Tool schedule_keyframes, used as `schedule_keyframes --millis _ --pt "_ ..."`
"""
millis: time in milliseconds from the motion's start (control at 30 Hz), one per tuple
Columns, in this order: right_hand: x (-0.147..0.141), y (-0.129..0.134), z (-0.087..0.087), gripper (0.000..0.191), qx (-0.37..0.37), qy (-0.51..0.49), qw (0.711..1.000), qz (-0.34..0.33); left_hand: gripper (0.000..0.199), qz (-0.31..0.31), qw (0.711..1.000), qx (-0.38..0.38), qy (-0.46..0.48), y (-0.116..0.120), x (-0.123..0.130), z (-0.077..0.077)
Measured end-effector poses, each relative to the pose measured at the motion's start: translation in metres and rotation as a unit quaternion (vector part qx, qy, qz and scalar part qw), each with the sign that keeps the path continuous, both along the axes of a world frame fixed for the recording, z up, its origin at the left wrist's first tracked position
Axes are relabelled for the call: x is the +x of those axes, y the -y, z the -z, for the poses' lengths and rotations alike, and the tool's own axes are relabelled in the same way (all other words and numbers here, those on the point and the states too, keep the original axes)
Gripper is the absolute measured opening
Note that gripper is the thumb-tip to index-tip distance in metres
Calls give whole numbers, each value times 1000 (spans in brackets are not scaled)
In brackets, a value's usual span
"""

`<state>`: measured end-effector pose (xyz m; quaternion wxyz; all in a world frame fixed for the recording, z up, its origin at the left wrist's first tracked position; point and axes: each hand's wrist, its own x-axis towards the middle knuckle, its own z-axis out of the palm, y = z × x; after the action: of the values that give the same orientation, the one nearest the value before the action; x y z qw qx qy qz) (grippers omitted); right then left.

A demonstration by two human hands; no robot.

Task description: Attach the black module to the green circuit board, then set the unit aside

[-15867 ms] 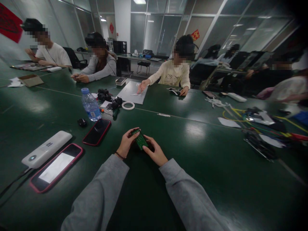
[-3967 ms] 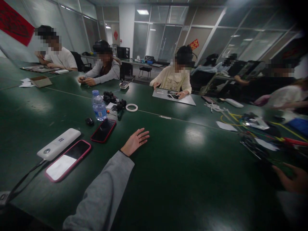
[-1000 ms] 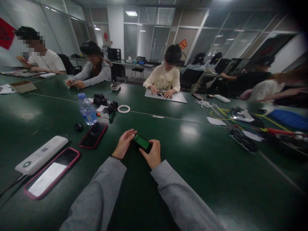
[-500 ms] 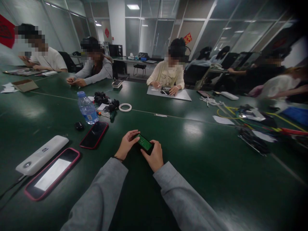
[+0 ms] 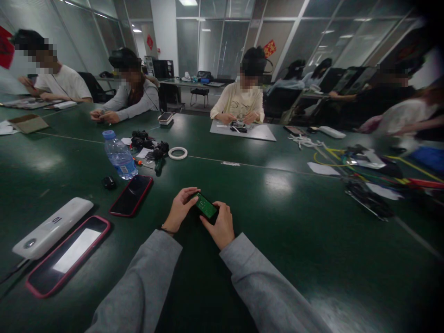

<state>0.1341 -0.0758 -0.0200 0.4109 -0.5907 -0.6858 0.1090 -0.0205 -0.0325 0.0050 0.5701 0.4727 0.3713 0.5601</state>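
Observation:
Both hands hold a small black device with a green face [image 5: 206,206], which bears fine pale marks; whether the face is a screen or a circuit board I cannot tell. My left hand [image 5: 179,210] grips its upper left end, thumb on the near edge of the green face and fingers behind. Round the lower right end closes my right hand [image 5: 222,225], its thumb along the near side. The device is held slantwise above the green table [image 5: 277,249]. Left of my hands lies a dark phone with a red edge [image 5: 132,196].
At left are a pink-cased phone [image 5: 69,256], a white power bank [image 5: 52,229] with a cable, a small black case [image 5: 109,182] and a water bottle [image 5: 120,155]. A tape roll [image 5: 177,153] lies beyond. Tangled cables [image 5: 367,162] spread at right. Several people sit around.
My view has shifted slightly, so the things at left sit further left. My hands keep the same hold on the device. The person opposite has moved their hands over their board.

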Motion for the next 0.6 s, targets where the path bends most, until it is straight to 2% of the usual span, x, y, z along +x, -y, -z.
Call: schedule_keyframes --millis 300,467,600 --pt "-1 1 -6 52 13 -30 998 -62 37 -15 999 -5 47 -1 0 0" --pt "-3 5 -10 53 10 -54 995 -82 34 -9 999 8 40 1 -1 -1" --pt "-3 7 -12 44 -10 -100 987 -125 33 -19 999 9 44 2 -2 -1"
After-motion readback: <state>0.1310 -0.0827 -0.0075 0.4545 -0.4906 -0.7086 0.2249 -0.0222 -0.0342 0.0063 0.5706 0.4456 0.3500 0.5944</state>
